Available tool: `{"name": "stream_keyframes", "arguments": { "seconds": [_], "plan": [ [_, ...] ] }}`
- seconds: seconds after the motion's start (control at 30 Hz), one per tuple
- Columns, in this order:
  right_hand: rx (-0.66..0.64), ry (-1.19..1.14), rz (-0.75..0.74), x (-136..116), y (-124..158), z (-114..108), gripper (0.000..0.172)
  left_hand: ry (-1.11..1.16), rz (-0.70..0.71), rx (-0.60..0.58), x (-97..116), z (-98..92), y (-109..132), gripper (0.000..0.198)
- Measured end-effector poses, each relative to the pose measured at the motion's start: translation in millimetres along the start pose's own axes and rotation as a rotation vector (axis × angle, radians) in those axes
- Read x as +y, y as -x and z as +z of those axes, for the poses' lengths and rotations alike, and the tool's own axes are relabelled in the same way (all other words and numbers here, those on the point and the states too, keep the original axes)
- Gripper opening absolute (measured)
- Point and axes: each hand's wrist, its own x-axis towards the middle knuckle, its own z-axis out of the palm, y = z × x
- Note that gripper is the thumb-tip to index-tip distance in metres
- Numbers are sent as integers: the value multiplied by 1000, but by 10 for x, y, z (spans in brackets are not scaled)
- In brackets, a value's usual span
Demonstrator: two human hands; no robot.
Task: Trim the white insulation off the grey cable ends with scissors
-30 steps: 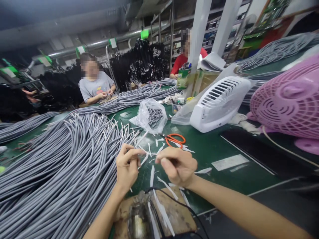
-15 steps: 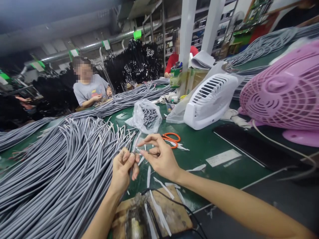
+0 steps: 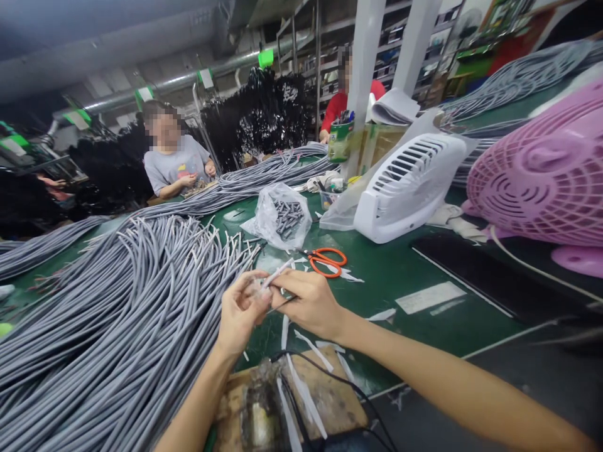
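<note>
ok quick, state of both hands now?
Left hand: closed, fingers holding a thin pale piece.
Right hand: fingers bent in at the same piece; cannot tell whether they grip it.

Landmark: white fan (image 3: pixel 384 216), clear plastic behind it. Pink fan (image 3: pixel 530 188) to its right. Flat black slab (image 3: pixel 475 273) in front of white fan, toward right; pale label strip (image 3: pixel 430 297) nearer. Green can (image 3: pixel 339 143) with pens behind white fan, to left; white pillar (image 3: pixel 366 69) beside can. Person in grey shirt (image 3: pixel 181 160) well left of white fan; person in red (image 3: pixel 335 108) behind it, partly hidden by pillar.
</note>
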Motion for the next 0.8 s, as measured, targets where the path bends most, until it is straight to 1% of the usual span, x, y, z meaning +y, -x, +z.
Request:
{"name": "stream_keyframes", "arguments": {
  "seconds": [0.1, 0.13, 0.17, 0.2, 0.3, 0.37, 0.4, 0.47, 0.5, 0.53, 0.57, 0.63, 0.73, 0.8],
  "plan": [
    [29, 13, -11, 9, -12, -7, 20, -194, 151, 172, 48, -19, -22, 25],
    [26, 11, -4, 12, -14, -10, 19, -240, 200, 206, 67, -25, -26, 22],
    [17, 6, 5, 16, -15, -16, 19, -271, 231, 214, 84, -30, -27, 20],
    [3, -5, 17, 22, -18, -25, 19, -286, 238, 199, 97, -34, -26, 19],
    [-90, -24, 90, 54, -48, -82, 17, -264, 173, 101, 109, -35, -11, 24],
    [-148, 40, 185, 90, -93, -153, 14, -211, 123, 83, 100, -24, -1, 28],
    [-147, 104, 239, 109, -122, -196, 13, -179, 103, 93, 95, -18, 1, 30],
    [-76, 255, 331, 140, -180, -285, 8, -121, 78, 129, 90, -6, 1, 35],
    [-25, 315, 351, 148, -205, -325, 9, -101, 70, 145, 91, -3, 0, 38],
    [19, 354, 347, 150, -224, -357, 15, -90, 63, 155, 93, -2, -2, 40],
    [50, 373, 318, 144, -236, -380, 21, -86, 58, 162, 96, -4, -3, 40],
    [40, 373, 184, 115, -239, -394, 26, -89, 48, 165, 99, -11, -5, 38],
    [-89, 390, -76, 60, -212, -355, 31, -94, 44, 153, 92, -20, -4, 36],
    [-147, 434, -171, 39, -192, -320, 30, -97, 44, 149, 87, -19, -3, 36]
  ]
}}
